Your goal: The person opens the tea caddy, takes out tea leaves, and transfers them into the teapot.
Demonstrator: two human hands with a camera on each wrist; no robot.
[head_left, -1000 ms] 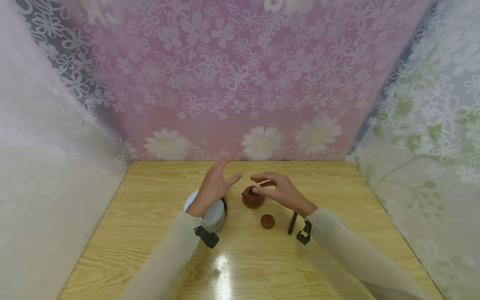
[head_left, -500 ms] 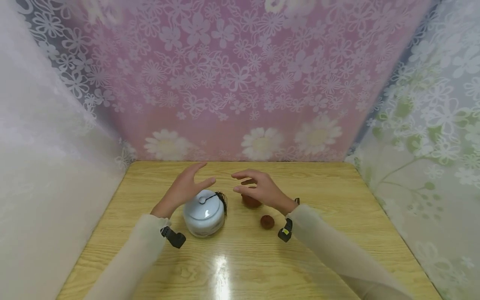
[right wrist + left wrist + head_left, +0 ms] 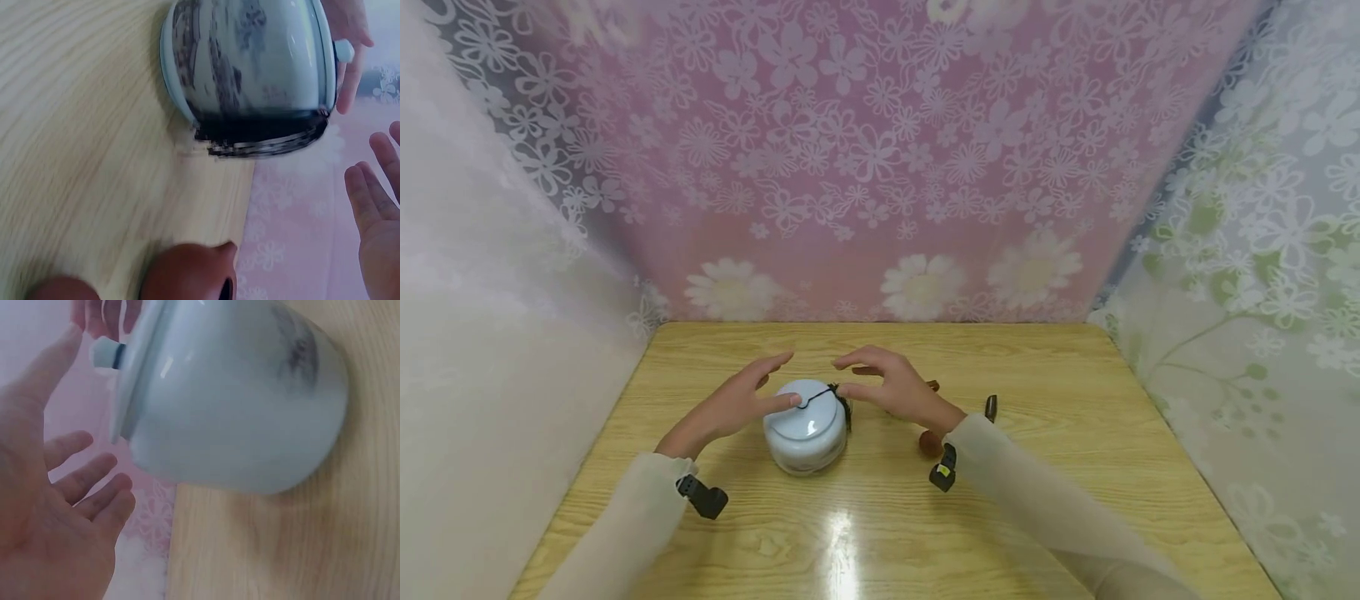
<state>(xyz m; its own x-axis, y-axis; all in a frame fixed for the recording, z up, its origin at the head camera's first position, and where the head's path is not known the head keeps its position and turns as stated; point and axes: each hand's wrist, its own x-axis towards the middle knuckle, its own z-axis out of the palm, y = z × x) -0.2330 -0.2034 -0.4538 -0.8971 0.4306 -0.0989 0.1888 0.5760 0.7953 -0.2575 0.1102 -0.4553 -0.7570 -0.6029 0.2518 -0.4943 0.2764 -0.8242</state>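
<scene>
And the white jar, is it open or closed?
Closed. Both wrist views show the lid seated on the jar, with the knob on top. Whether it is full or empty cannot be told.

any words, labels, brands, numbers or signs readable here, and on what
No text can be read in any view.
White lidded jar: dark markings, too blurred to tell writing from picture.
Yellow patch on the black device at the right wrist: too small to read.
</scene>
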